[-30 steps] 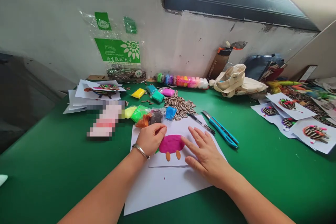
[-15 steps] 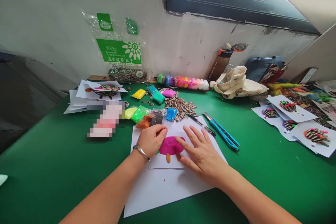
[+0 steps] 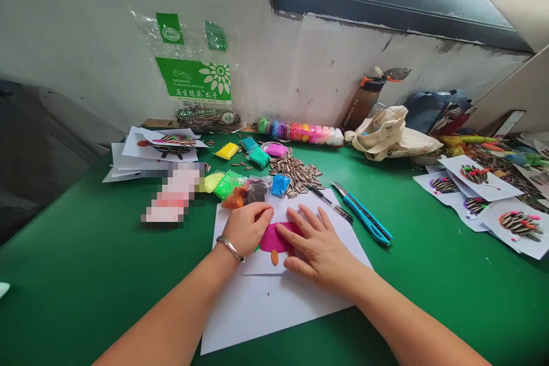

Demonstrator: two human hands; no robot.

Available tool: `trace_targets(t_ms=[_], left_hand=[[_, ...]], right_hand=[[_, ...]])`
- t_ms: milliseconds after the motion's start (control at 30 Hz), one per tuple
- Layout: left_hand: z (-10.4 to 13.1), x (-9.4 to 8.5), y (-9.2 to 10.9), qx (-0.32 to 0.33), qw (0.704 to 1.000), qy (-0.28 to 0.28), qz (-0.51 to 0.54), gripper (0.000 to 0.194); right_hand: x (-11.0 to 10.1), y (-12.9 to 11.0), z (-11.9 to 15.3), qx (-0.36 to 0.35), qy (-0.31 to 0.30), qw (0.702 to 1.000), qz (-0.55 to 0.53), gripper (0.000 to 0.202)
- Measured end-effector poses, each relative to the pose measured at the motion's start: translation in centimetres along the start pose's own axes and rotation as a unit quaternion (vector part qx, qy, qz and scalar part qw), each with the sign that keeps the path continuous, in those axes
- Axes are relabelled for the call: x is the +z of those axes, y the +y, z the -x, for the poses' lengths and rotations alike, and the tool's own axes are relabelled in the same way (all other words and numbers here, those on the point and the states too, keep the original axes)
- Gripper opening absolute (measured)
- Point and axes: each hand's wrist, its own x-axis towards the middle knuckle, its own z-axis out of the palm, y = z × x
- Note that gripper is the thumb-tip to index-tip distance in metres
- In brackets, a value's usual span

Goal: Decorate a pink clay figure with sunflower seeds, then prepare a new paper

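**Flat, rounded magenta clay shape (image 3: pixel 270 240) partly under my hand**

It's on a small white paper sheet (image 3: pixel 259 267), which lies on a larger white sheet (image 3: pixel 253 320). Flat orange clay oval (image 3: pixel 274 258) at its lower edge.

My right hand (image 3: pixel 322 254): palm down, reaching in from the right, covering the shape's right part. Fingers spread, thumb apart; index tip over the magenta, can't confirm pressure.

My left hand (image 3: pixel 246 230): at the shape's left side, wrist bent inward, silver bangle (image 3: pixel 230 248) on it. Thumb and index tips together; can't tell if anything's between them.

Beyond: clear-barrelled black pen (image 3: pixel 331 204) on the large sheet, blue utility knife (image 3: pixel 362 214) just right of it, striped sunflower seeds (image 3: pixel 295 174) heaped behind. All on a green tabletop (image 3: pixel 107 274).
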Motion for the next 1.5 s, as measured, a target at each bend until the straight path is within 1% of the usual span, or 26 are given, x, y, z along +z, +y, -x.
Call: trace_targets(t_ms=[67, 133, 167, 233, 300, 400, 633, 800, 967, 1067, 1133, 1167, 1233, 1300, 1333, 1400, 1500], left_hand=[[0.0, 0.0, -0.1, -0.001, 1.0, 0.0, 0.0, 0.027], [0.0, 0.1, -0.1, -0.002, 1.0, 0.001, -0.001, 0.026], [0.1, 0.1, -0.1, -0.002, 1.0, 0.001, -0.001, 0.026], [0.1, 0.1, -0.1, -0.002, 1.0, 0.0, -0.002, 0.026], [0.1, 0.1, 0.0, -0.001, 1.0, -0.001, -0.003, 0.026], [0.1, 0.1, 0.0, 0.001, 1.0, 0.0, -0.006, 0.026], [0.1, 0.2, -0.2, 0.01, 1.0, 0.001, -0.012, 0.027], [0.1, 0.2, -0.1, 0.029, 0.999, 0.006, -0.029, 0.024], [0.5, -0.1, 0.2, 0.045, 0.998, 0.013, -0.042, 0.026], [1.0, -0.5, 0.7, 0.072, 0.995, 0.031, -0.066, 0.027], [1.5, -1.0, 1.1, 0.111, 0.988, 0.038, -0.101, 0.029], [1.8, -1.2, 1.3, 0.132, 0.983, 0.034, -0.123, 0.03], [2.5, -1.7, 1.3, 0.178, 0.969, 0.003, -0.171, 0.032], [3.6, -2.0, 1.0, 0.224, 0.949, -0.047, -0.218, 0.033], [4.3, -2.0, 0.7, 0.242, 0.937, -0.068, -0.243, 0.033], [5.6, -1.5, 0.0, 0.257, 0.917, -0.078, -0.293, 0.037], [7.3, -0.3, -1.1, 0.281, 0.888, -0.101, -0.35, 0.053]], right_hand=[[0.2, 0.5, 0.4, 0.009, 0.021, 1.0, -0.007, 0.051], [0.2, 0.9, 1.2, 0.021, 0.069, 0.997, -0.007, 0.045], [0.2, 0.9, 1.7, 0.021, 0.09, 0.996, -0.008, 0.043], [0.1, 0.5, 2.6, 0.007, 0.106, 0.994, -0.014, 0.04], [0.1, -0.1, 3.2, -0.006, 0.099, 0.995, -0.018, 0.037], [0.2, -0.6, 3.9, -0.006, 0.091, 0.996, -0.017, 0.035], [0.5, -0.7, 4.4, -0.016, 0.054, 0.998, -0.019, 0.04], [0.3, -1.0, 4.4, -0.027, 0.074, 0.997, -0.016, 0.038], [0.4, -0.7, 4.3, -0.04, 0.077, 0.996, -0.02, 0.032], [0.5, -0.5, 4.2, -0.043, 0.085, 0.995, -0.02, 0.032], [0.5, -0.4, 4.2, -0.049, 0.086, 0.995, -0.02, 0.033], [0.5, -0.4, 4.2, -0.052, 0.086, 0.995, -0.021, 0.033], [0.4, -0.3, 4.2, -0.053, 0.083, 0.995, -0.022, 0.034], [0.3, -0.4, 4.2, -0.052, 0.082, 0.995, -0.027, 0.035], [0.2, -0.5, 4.2, -0.052, 0.082, 0.995, -0.032, 0.035], [0.1, -0.6, 4.2, -0.049, 0.081, 0.994, -0.046, 0.034], [-0.2, -0.8, 4.3, -0.04, 0.073, 0.995, -0.06, 0.034]])
